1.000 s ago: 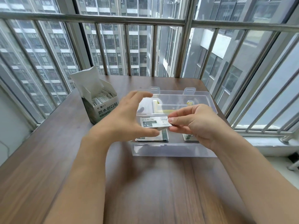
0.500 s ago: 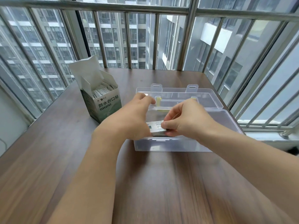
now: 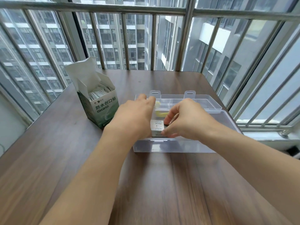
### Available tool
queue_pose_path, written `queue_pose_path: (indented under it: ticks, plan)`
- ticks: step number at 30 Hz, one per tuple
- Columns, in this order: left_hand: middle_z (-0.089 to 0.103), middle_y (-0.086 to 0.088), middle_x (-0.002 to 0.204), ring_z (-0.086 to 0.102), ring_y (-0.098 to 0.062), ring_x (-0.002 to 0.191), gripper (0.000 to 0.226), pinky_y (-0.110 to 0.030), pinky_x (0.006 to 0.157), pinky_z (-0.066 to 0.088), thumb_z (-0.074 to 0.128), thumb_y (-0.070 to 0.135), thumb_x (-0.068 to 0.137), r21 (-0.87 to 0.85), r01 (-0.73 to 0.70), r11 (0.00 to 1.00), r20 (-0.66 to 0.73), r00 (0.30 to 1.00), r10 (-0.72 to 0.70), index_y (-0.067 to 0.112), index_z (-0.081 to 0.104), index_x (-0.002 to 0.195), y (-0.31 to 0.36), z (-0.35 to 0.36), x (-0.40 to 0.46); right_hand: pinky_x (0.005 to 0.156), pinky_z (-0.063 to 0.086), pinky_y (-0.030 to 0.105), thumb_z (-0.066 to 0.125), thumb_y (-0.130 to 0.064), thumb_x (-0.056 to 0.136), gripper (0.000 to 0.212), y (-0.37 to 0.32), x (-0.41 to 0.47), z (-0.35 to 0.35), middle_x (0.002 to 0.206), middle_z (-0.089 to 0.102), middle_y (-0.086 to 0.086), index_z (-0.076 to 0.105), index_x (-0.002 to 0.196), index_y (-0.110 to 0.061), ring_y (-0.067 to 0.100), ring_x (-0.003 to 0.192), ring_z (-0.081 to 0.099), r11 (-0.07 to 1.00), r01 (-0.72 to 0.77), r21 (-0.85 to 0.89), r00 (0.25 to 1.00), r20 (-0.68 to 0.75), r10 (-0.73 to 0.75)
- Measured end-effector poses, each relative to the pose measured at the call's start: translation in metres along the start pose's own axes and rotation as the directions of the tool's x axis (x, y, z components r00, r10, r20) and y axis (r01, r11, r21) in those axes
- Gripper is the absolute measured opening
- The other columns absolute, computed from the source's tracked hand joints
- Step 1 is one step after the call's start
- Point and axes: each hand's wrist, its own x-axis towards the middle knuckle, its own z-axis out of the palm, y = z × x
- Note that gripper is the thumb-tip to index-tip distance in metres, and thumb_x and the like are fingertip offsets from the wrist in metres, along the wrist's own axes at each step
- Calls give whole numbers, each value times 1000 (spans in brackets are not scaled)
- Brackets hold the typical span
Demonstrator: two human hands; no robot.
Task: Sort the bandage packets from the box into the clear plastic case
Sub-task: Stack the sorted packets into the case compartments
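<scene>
A brown wooden table [image 3: 65, 151] is seen from above, set against a window with metal bars [image 3: 185, 34]; tall buildings are visible beyond the glass. A clear plastic case [image 3: 175, 146] stands on the table with its lid [image 3: 209, 103] folded back toward the window. Both hands are held low inside the case, at its left part. A bandage packet [image 3: 157, 127] is held between them, lying flat near the front wall of the case: the right hand [image 3: 185, 119] is curled over it, with thumb and fingertips pinched on its right edge. The left hand [image 3: 136, 116] is laid over the packet's left side, knuckles up, fingers stretched toward the back wall of the case; whether its thumb is closed on the packet cannot be told, as the underside is hidden. A dark edge shows just beneath the packet, possibly further packets, but this cannot be made out. A pale yellow piece [image 3: 159, 113] is seen inside the case behind the hands. The box [image 3: 102, 108], green and white with printed characters, stands on the table just left of the case, its flap open and upright, with many packets [image 3: 99, 93] standing packed inside it.
</scene>
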Motion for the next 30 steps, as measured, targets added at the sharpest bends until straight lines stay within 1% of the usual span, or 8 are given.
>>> queue_pose_path:
  ticks: [3,6,9,14,19,22,25,30]
  plan:
    - [46,5,137,57,-30,111,76,-38,84,49,82,24,74,-101,-4,995,29,1000,7,30,42,139,-6,0,0,62,64,38,77,-3,73,10,1,-5,-13,65,74,4,74,73,-13,16,58,73,992,69,-102,998,-4,-69]
    - [43,11,146,55,-25,120,85,-34,95,48,85,26,70,-208,-3,978,39,999,12,34,42,144,-11,0,-1,66,64,35,67,-6,81,16,-4,-9,-23,70,75,3,78,78,-16,15,63,74,981,98,-165,983,170,-70]
    - [39,18,147,60,-22,113,87,-36,94,51,88,26,67,-292,-3,956,42,999,15,37,44,141,-14,1,-1,74,62,33,56,-9,87,27,-7,-8,-24,78,76,1,80,86,-24,17,75,74,959,113,-260,945,327,-23]
    - [35,19,147,61,-23,110,90,-39,86,55,89,25,66,-308,13,951,60,998,6,36,42,141,-13,0,0,77,59,28,50,-8,91,34,-10,-10,-31,81,75,-10,80,90,-25,9,77,73,952,135,-275,930,366,-27]
    - [32,15,141,60,-25,109,89,-39,76,57,88,26,69,-341,22,940,84,996,7,36,37,141,-13,-1,-1,80,61,40,52,-8,88,31,-8,-6,-41,81,76,0,78,75,-20,20,81,73,943,119,-310,960,278,-30]
    - [26,13,146,59,-26,112,100,-42,84,56,88,25,70,-355,21,935,90,996,12,38,26,148,-12,-3,-4,82,60,44,48,-7,86,34,-8,-4,-32,84,76,5,76,72,-21,25,88,72,942,129,-310,946,322,-24]
    - [19,11,154,58,-27,116,109,-42,87,56,86,26,72,-364,43,930,98,995,-7,37,15,153,-13,-5,-6,81,60,42,50,-6,85,31,-8,-4,-30,85,75,9,72,68,-19,27,89,71,954,106,-280,958,286,-23]
    - [20,15,153,58,-22,114,100,-24,60,51,79,33,78,-422,42,905,79,997,-9,39,14,153,-21,-7,-10,75,61,38,55,-8,86,22,-4,-7,-49,81,75,9,73,74,-11,24,84,73,966,72,-248,984,175,-28]
